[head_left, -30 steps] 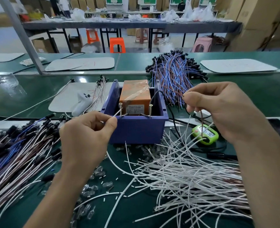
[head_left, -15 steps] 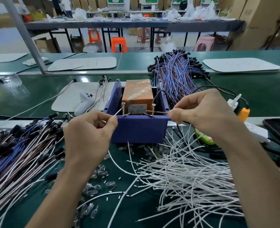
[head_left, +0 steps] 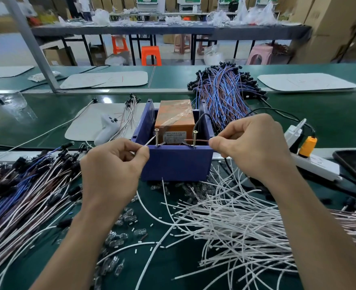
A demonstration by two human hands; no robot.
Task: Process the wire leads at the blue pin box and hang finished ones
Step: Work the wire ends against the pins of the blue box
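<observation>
The blue pin box (head_left: 176, 162) stands in the middle of the green bench, with two upright screws (head_left: 157, 137) on its front rim and an orange block (head_left: 175, 115) inside. My left hand (head_left: 112, 164) pinches a white wire lead (head_left: 148, 142) whose tip touches the left screw. My right hand (head_left: 250, 146) pinches a brown wire lead (head_left: 196, 140) laid against the right screw. Loose white leads (head_left: 225, 222) lie in front of the box. A bundle of blue and brown leads (head_left: 223, 95) is piled behind it.
A heap of leads with black caps (head_left: 24, 189) covers the left. Small glass bulbs (head_left: 122, 218) are scattered between my forearms. A white power strip with an orange plug (head_left: 307, 151) and a phone (head_left: 355, 166) lie at the right. A white controller (head_left: 107, 127) rests on a mat.
My right hand came down and left from beside the blue-brown bundle, bringing the brown lead to the right screw. The left hand stayed at the left screw with its white lead.
</observation>
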